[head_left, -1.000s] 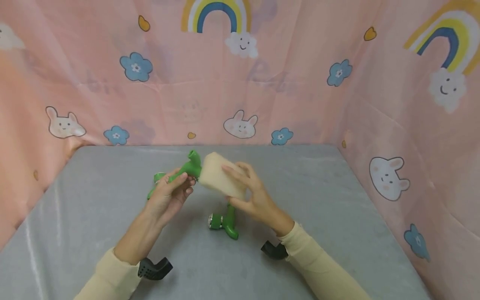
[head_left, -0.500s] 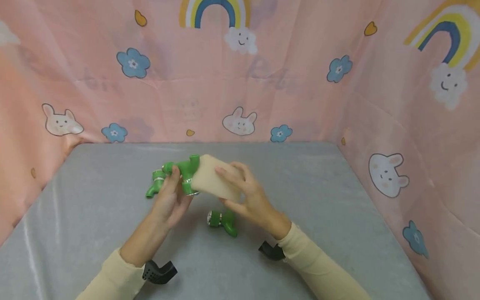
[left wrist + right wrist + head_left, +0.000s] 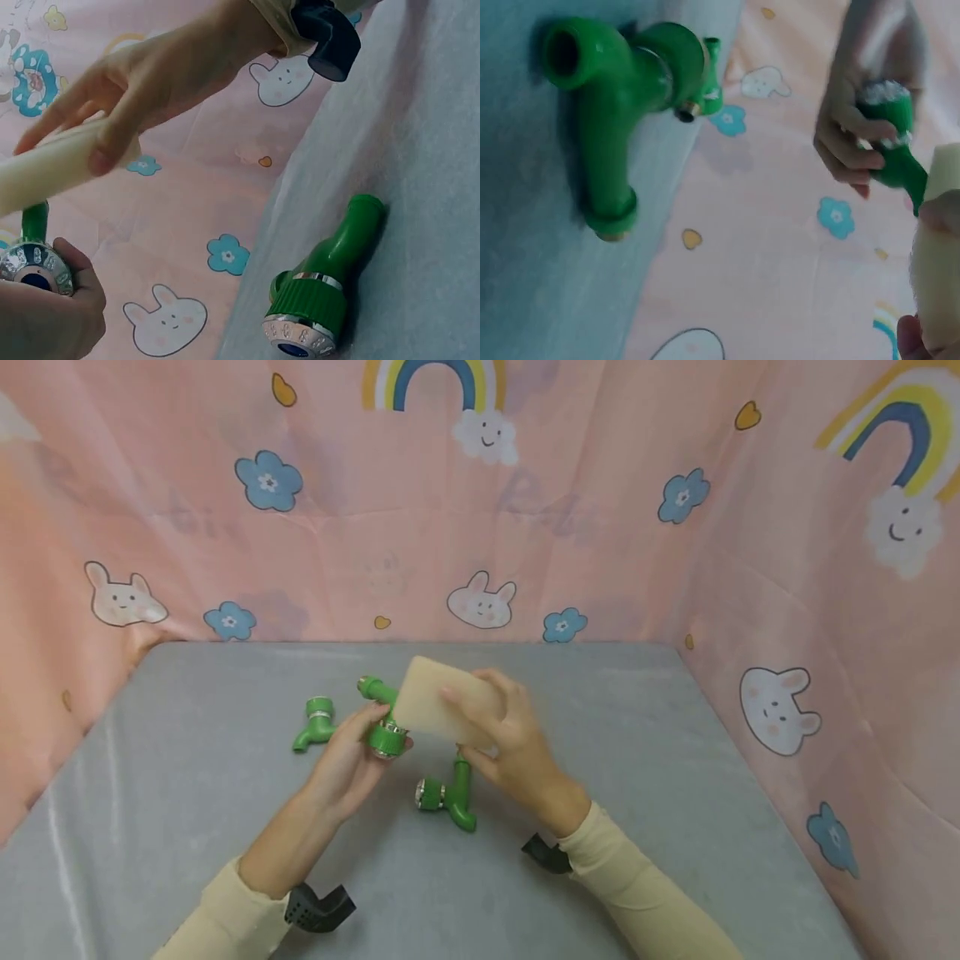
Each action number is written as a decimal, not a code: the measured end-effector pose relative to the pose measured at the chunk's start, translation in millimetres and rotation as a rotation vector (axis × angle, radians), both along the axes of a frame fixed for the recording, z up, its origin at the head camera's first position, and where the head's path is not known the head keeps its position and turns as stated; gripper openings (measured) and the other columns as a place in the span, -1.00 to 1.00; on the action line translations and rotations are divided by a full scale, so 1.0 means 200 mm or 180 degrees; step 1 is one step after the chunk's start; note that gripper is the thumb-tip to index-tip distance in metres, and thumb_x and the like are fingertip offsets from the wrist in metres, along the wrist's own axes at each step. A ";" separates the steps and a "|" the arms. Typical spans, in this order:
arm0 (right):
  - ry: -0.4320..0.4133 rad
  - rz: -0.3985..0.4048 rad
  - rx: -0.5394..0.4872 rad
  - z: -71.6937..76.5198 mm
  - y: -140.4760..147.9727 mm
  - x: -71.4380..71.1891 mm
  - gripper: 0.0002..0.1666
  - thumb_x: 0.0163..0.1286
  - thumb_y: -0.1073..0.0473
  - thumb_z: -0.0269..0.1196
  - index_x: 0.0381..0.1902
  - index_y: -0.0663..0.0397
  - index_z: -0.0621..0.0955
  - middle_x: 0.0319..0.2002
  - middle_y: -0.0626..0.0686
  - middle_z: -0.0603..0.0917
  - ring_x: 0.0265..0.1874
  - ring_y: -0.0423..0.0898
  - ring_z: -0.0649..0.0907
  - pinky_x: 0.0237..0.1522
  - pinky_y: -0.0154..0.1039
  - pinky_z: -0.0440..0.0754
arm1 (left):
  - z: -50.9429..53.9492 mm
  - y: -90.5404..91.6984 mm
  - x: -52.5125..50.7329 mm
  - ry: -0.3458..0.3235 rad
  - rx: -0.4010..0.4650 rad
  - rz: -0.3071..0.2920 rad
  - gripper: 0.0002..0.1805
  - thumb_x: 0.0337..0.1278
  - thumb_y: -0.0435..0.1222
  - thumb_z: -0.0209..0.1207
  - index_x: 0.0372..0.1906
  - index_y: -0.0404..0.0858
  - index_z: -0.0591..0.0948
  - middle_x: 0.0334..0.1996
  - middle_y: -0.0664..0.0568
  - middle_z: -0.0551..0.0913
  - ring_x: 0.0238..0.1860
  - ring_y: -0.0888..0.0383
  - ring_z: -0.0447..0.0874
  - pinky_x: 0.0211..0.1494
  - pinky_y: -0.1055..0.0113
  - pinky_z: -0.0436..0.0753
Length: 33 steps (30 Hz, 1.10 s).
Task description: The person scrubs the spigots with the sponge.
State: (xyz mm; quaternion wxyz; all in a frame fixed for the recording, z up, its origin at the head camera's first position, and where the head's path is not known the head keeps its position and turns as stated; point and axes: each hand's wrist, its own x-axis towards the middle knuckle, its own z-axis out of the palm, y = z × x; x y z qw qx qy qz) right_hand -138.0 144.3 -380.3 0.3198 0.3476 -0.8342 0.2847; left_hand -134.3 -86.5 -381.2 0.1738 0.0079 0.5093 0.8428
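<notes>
In my left hand (image 3: 348, 764) I hold a green faucet (image 3: 387, 739) by its body, its round knob facing down and toward me. My right hand (image 3: 517, 747) grips a cream sponge (image 3: 435, 697) that overlaps the faucet's right side in the head view. Both are raised above the table. Below the sponge lies a second green faucet (image 3: 459, 793), its knob to the left; it looms large in the right wrist view (image 3: 604, 127). A third green faucet (image 3: 317, 724) rests on the table left of my left hand.
A grey cloth covers the table (image 3: 645, 760). Pink printed curtains (image 3: 600, 518) enclose the back and sides. Black curved wrist mounts (image 3: 321, 910) stick out from both cream sleeves.
My left hand has turned the faucet, so its knob now points down toward me and its inlet end up left. The sponge has shifted and tilted against its right side.
</notes>
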 end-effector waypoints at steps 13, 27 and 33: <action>-0.0285 -0.0616 0.0294 0.03 0.12 -0.08 -0.16 0.05 0.42 0.49 0.31 -0.13 0.58 0.27 0.32 0.40 0.21 0.30 0.44 0.02 0.21 0.68 | -0.01 -0.04 -0.04 0.0277 -0.0621 0.0328 -0.36 0.48 -0.39 0.08 0.53 -0.44 0.17 0.07 0.14 0.63 -0.09 0.38 0.74 0.11 0.43 0.69; -0.0920 -0.0076 0.0068 0.03 0.10 -0.07 -0.22 0.13 0.30 0.54 0.34 -0.06 0.56 0.29 0.33 0.35 0.26 0.28 0.42 0.13 0.18 0.65 | -0.01 -0.07 -0.04 0.0698 -0.1015 0.0278 -0.57 0.33 -0.43 0.21 0.26 -0.34 0.49 0.11 0.21 0.55 -0.02 0.41 0.49 0.04 0.51 0.62; -0.0707 -0.0133 -0.0133 0.04 0.12 -0.08 -0.23 0.08 0.38 0.49 0.30 -0.02 0.57 0.29 0.32 0.35 0.26 0.28 0.38 0.07 0.22 0.63 | -0.01 -0.07 -0.05 0.0836 -0.1296 0.0536 -0.60 0.26 -0.44 0.29 0.16 -0.37 0.53 -0.02 0.21 0.64 -0.11 0.41 0.58 -0.06 0.54 0.61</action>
